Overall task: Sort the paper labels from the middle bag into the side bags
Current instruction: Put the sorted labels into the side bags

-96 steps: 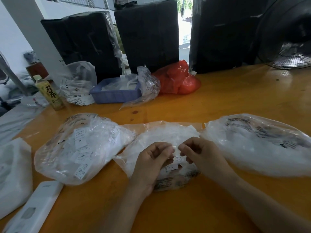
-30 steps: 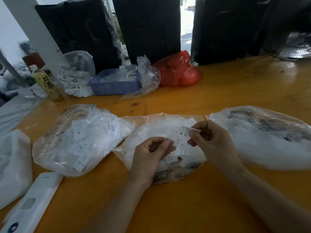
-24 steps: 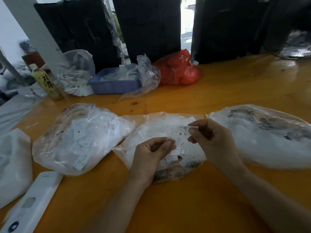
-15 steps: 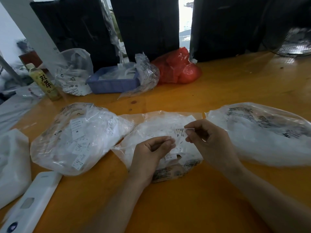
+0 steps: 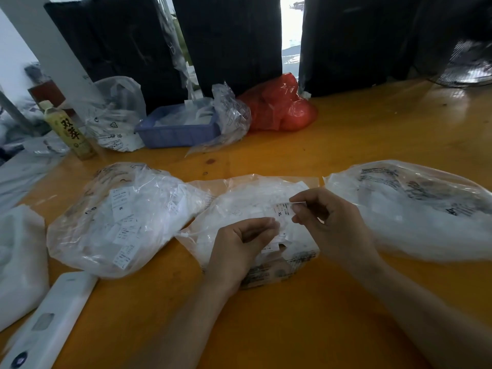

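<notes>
Pinching a small white paper label (image 5: 282, 210) — printed "XL" — the right hand (image 5: 332, 225) holds it; left hand (image 5: 239, 245) curls empty.

fan (image 5: 471, 65) blurred, cut by right edge; label (image 5: 282, 210) small print unreadable.

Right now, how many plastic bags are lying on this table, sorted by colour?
Clear bags of paper labels: 3: left bag, middle bag, right bag
Other clear or whitish bags at the back: 2: printed bag, crumpled bag
Red bag: 1
Total: 6
</notes>
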